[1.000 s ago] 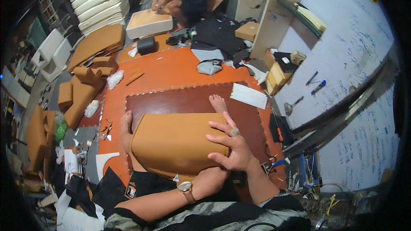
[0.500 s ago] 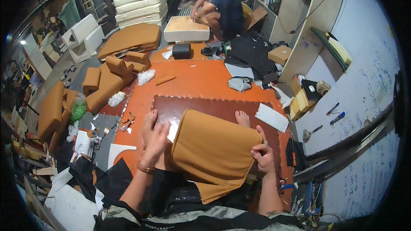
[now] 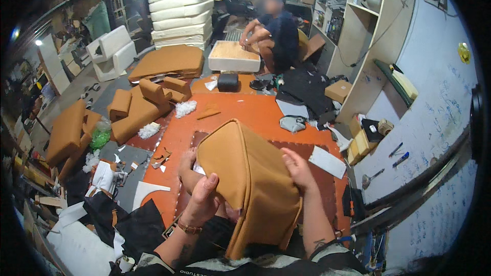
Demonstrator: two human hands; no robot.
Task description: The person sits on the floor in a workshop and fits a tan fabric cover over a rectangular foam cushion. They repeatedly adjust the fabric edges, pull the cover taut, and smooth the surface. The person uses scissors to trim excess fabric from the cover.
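A box-shaped tan cushion cover [image 3: 263,184] with a piped seam stands tilted over my lap, a corner edge facing up. My left hand [image 3: 203,199] grips its lower left edge, thumb on top and the other fingers partly hidden. Against the right side panel lies my right hand [image 3: 300,171], its fingers bent over the fabric and their tips partly out of sight. Something pale shows beside the cover's left edge. One of my bare feet is partly visible behind it, to the left.
Orange matting [image 3: 245,107] lies ahead with scraps and white fibre tufts [image 3: 185,108]. Several tan upholstered pieces [image 3: 138,103] sit at left. A person [image 3: 279,30] crouches behind a white foam block [image 3: 234,57]. Shelving [image 3: 358,30] and a whiteboard-like wall line the right.
The cover has turned from lying flat to standing on edge, showing its side panel. My left hand has come to its lower left edge; my right hand has moved up its right side.
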